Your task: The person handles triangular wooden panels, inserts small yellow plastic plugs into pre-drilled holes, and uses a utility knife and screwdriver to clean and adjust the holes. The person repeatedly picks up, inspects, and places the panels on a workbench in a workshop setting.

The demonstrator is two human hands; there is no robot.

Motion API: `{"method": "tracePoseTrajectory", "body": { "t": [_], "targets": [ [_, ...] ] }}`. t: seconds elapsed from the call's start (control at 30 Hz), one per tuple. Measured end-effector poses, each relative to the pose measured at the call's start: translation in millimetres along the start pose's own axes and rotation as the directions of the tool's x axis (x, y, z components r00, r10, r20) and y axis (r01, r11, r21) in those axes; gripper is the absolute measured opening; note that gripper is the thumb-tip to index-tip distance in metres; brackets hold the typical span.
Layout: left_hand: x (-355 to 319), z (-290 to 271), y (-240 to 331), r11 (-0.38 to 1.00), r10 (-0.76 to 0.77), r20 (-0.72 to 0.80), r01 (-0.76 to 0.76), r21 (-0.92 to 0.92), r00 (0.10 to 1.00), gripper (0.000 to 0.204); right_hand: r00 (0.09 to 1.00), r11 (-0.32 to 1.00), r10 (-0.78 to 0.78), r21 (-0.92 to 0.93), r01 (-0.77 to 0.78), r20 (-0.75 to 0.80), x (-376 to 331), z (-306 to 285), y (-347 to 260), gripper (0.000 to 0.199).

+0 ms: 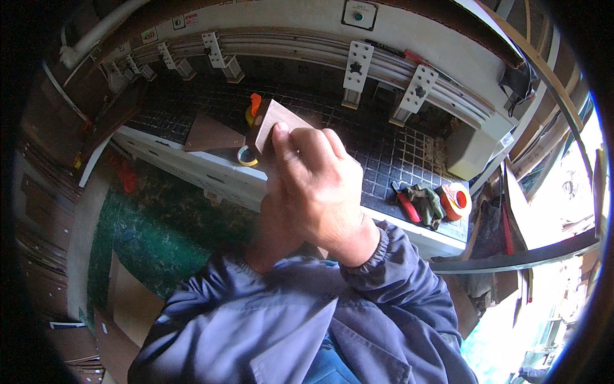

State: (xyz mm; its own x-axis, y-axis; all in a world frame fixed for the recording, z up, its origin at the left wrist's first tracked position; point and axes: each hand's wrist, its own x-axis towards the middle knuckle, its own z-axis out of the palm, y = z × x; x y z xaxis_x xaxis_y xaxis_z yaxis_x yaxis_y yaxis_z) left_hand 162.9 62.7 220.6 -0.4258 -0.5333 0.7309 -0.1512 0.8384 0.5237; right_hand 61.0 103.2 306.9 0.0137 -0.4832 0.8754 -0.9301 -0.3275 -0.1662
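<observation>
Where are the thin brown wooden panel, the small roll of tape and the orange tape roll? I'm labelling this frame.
Thin brown wooden panel [276, 118], head view, on its bare face.
Small roll of tape [247, 155], head view, on its ring.
Orange tape roll [455, 200], head view, on its side.

The left hand [276, 221] sits mostly hidden behind the right hand [320, 185] at frame centre; the small brown panel [276, 121] is covered along its lower end; the tape roll [247, 155] shows only partly.
</observation>
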Motion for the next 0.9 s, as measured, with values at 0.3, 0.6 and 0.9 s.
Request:
{"method": "tracePoseTrajectory", "body": {
  "t": [0.3, 0.6, 0.9],
  "targets": [
    [-6.4, -8.4, -19.8, 0.995, 0.062, 0.015, -0.061, -0.084, 0.998, 0.041, 0.962, 0.927, 0.186, 0.290, -0.239, 0.201, -10.4, 6.4, -24.1, 0.076],
    [-12.3, -15.0, -32.0, 0.988, 0.114, 0.009, -0.113, -0.102, 0.993, 0.042, 0.952, 0.874, 0.160, 0.410, -0.259, 0.261, -18.2, 10.6, -38.1, 0.089],
    [-20.1, -17.4, -49.9, 0.979, 0.171, -0.028, -0.173, -0.107, 0.985, 0.044, 0.943, 0.940, 0.055, 0.301, -0.159, 0.328, -22.3, 6.8, -42.8, 0.081]
  ]
}}
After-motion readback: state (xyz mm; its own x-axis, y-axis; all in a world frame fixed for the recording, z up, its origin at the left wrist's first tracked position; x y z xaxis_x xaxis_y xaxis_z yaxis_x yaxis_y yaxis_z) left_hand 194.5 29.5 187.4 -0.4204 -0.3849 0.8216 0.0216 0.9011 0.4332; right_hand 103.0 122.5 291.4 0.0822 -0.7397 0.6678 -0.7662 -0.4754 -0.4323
